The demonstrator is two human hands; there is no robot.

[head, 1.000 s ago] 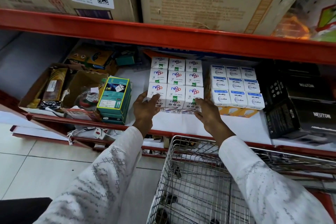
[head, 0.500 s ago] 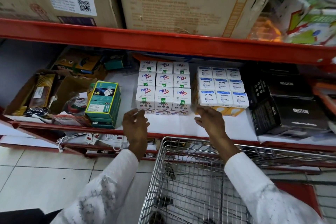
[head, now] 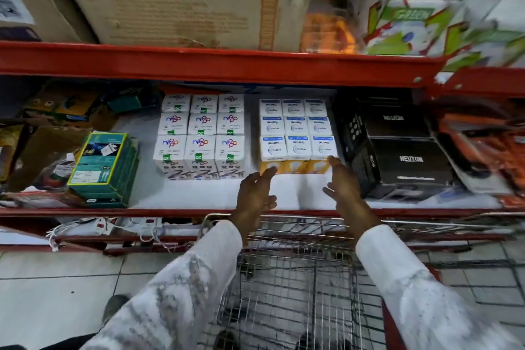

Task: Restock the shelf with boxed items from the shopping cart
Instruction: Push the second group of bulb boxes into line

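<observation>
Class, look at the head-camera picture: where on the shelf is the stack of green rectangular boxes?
The stack of green rectangular boxes sits left of centre at the front edge of the red metal shelf, left of the white cartons block.

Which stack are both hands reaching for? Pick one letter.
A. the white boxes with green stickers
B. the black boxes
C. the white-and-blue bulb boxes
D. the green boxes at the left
C: the left hand and right hand are open on either side of the front of the white-and-blue bulb boxes, fingertips at its front corners.
</observation>
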